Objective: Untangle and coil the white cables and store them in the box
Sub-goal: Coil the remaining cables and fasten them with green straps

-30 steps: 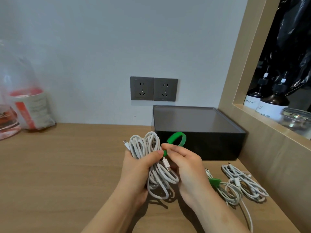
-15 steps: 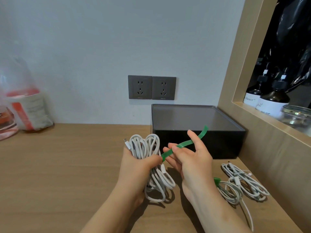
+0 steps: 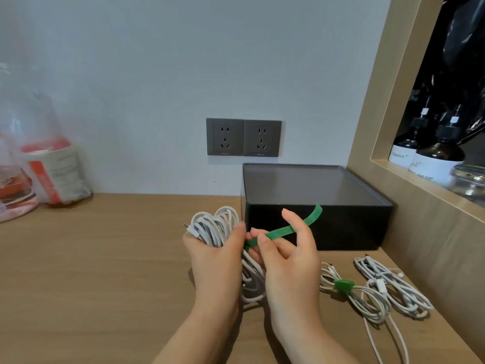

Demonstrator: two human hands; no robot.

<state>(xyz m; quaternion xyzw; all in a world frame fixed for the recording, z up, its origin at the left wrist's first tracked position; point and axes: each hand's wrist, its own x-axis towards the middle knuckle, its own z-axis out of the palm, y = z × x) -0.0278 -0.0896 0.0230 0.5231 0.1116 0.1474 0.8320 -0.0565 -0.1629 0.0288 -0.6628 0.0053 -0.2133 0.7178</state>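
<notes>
My left hand [image 3: 215, 261] grips a coiled bundle of white cable [image 3: 214, 228] around its middle, above the wooden desk [image 3: 91, 271]. A green strap [image 3: 282, 230] runs from the bundle up and to the right. My right hand [image 3: 286, 254] pinches that strap between thumb and fingers, with the strap's free end sticking out past the index finger. Behind the hands stands the black box [image 3: 341, 229], its lid on. Right of my right wrist lie a coiled cable tied with a green strap [image 3: 343, 286] and another loose white coil [image 3: 388, 285].
Two grey wall sockets [image 3: 243, 137] sit above the box. A plastic bag with red-and-white contents [image 3: 47, 166] stands at the far left. A wooden shelf niche on the right holds dark bottles [image 3: 433, 156] and a glass jar [image 3: 469, 179].
The green strap was a closed loop at the bundle; my right hand has pulled it out straight, up and to the right. The left hand keeps holding the coil.
</notes>
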